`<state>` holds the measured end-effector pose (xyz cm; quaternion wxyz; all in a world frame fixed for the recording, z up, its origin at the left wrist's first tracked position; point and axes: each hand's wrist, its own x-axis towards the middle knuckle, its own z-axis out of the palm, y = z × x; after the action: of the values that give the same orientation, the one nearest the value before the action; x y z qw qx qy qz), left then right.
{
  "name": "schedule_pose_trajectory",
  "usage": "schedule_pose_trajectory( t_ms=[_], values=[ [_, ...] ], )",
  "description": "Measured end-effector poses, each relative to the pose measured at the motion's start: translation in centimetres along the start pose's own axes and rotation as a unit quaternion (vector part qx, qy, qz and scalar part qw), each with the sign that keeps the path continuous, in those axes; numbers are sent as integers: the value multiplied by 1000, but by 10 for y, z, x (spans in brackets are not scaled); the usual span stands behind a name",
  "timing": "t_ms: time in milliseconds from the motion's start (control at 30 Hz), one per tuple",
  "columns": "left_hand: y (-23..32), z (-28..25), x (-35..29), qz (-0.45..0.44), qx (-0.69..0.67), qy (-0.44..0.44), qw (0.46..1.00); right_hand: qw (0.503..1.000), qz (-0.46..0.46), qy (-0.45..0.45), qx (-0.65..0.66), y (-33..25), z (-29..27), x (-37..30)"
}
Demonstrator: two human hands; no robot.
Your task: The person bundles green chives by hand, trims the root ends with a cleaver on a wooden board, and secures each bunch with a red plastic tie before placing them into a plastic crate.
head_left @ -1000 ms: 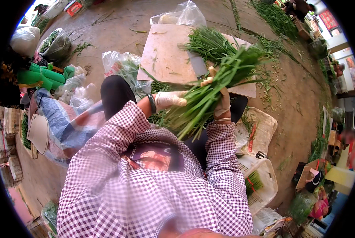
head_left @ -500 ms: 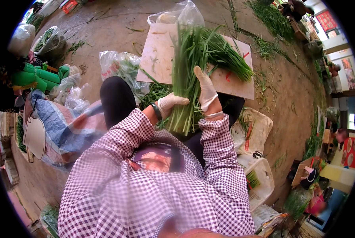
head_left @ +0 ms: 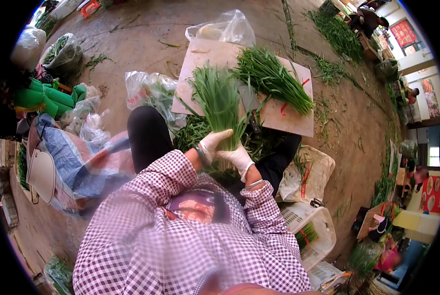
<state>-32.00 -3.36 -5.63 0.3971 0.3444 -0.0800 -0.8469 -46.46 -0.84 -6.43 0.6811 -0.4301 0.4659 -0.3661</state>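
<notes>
Both hands wear pale gloves and are wrapped around the lower stems of a bunch of garlic chives (head_left: 215, 98) held over my lap. My left hand (head_left: 213, 144) grips it from the left, and my right hand (head_left: 237, 158) closes round it from the right, a little lower. The leaf tips fan out over a pale board (head_left: 188, 61) ahead. On the board's right lies a second bunch of garlic chives (head_left: 276, 81). A wide-bladed knife (head_left: 248, 97) rests between the bunches, its dark handle toward me.
Loose green leaves (head_left: 193, 133) lie under the board's near edge. A clear plastic bag (head_left: 225, 29) sits behind it, another bag (head_left: 148, 91) at its left. White plastic baskets (head_left: 323, 216) stand by my right leg, a striped sheet (head_left: 87, 162) by my left. Other people (head_left: 370, 19) are far right.
The held bunch has come down and left, nearer my lap. My right hand has moved from higher on the leaves down to the stems, uncovering the knife and the second bunch.
</notes>
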Motion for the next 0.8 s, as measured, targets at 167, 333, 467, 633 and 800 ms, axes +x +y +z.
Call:
schedule_pose_trajectory(
  t_ms=[167, 333, 467, 633, 800],
  values=[
    [-7, 7, -8, 24, -74, -49, 996, 998, 53, -34, -29, -12, -11, 1],
    [-9, 7, -10, 41, -125, -94, 987, 994, -10, -10, -107, -4, -14, -3],
    [-8, 12, -13, 37, -131, -85, 987, 994, -9, 32, -106, -2, -8, -7],
    [0, 20, -20, 54, -89, -78, 991, 993, -59, 4, -101, -15, -1, -13],
    [30, 39, -30, 52, -123, -81, 988, 998, 49, 4, -32, -31, -11, -37]
  ],
)
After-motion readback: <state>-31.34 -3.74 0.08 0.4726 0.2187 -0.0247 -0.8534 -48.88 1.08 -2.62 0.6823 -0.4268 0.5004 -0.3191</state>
